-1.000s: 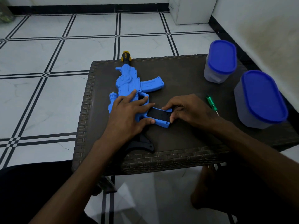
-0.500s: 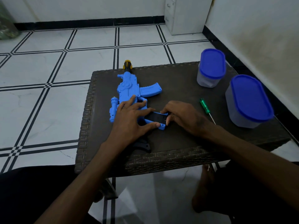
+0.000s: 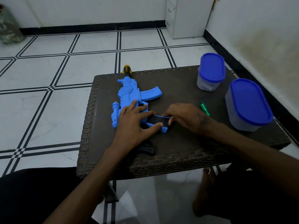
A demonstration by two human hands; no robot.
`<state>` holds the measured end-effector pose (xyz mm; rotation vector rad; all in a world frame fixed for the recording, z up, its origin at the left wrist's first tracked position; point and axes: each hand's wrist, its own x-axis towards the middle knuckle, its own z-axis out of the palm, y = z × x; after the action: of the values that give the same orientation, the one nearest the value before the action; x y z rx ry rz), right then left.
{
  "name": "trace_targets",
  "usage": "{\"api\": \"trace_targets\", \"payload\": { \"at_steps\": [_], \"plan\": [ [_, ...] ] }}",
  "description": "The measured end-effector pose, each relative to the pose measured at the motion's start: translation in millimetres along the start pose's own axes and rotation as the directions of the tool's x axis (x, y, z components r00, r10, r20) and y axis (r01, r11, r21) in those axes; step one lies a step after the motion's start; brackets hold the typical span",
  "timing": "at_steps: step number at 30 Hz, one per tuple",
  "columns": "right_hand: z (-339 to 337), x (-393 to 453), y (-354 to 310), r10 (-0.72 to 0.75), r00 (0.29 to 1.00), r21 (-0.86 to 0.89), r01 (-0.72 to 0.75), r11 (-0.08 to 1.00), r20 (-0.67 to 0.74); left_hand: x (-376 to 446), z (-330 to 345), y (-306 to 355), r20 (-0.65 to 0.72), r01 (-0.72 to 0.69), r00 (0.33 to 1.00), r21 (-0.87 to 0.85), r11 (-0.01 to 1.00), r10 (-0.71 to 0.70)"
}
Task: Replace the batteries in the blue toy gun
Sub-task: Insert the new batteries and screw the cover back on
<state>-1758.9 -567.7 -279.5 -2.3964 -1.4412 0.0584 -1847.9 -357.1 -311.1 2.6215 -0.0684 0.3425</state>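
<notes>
Item: blue toy gun (image 3: 129,96), lying flat on the left half of a dark woven bench (image 3: 186,152), yellow-and-black muzzle (image 3: 127,71) pointing away and overhanging the far edge. Curved magazine (image 3: 150,94) juts to the right. No brand, label or writing can be read anywhere.

Black battery compartment (image 3: 156,120), in the blue handle section near the bench's middle, lies between the two hands.

Left hand (image 3: 134,125): laid flat over the gun body, fingers straight and spread, thumb along the near edge of the compartment frame. Grip wide, pressing, holding nothing.

Right hand (image 3: 186,118): fingers curled down onto the right end of the compartment, tips touching it. Whether this grip pinches anything cannot be told.

Green screwdriver (image 3: 204,108): on the bench just right of the right hand, apart from it.

Two translucent containers with blue lids: smaller (image 3: 210,71) at the far right, larger (image 3: 247,105) nearer.

A black part (image 3: 146,150) lies at the near edge, partly hidden by the left forearm.
</notes>
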Motion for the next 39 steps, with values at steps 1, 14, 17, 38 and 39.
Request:
{"api": "trace_targets", "payload": {
  "at_steps": [1, 14, 17, 38, 39],
  "plan": [
    [1, 0, 1, 0.002, 1.000, 0.009, -0.002, 1.000, -0.017, 1, 0, 1, -0.011, 0.011, 1.000, -0.016, 1.000, -0.011],
    [8, -7, 1, 0.031, 0.996, 0.075, -0.025, 0.997, -0.087, 27, -8, 10, 0.115, 0.055, 0.992, -0.049, 0.997, -0.049],
    [4, -9, 4, 0.096, 0.995, 0.075, -0.093, 0.993, -0.033, 27, -9, 10, 0.124, 0.056, 0.991, -0.041, 0.998, -0.051],
    [-20, -14, -5, 0.684, 0.685, 0.449, -0.543, 0.709, -0.252, 25, -8, 12, 0.119, 0.064, 0.991, -0.052, 0.997, -0.057],
    [-25, -12, -14, 0.667, 0.676, 0.520, -0.466, 0.716, -0.312, 25, -8, 11, 0.111, 0.061, 0.992, -0.054, 0.997, -0.055]
  ]
}}
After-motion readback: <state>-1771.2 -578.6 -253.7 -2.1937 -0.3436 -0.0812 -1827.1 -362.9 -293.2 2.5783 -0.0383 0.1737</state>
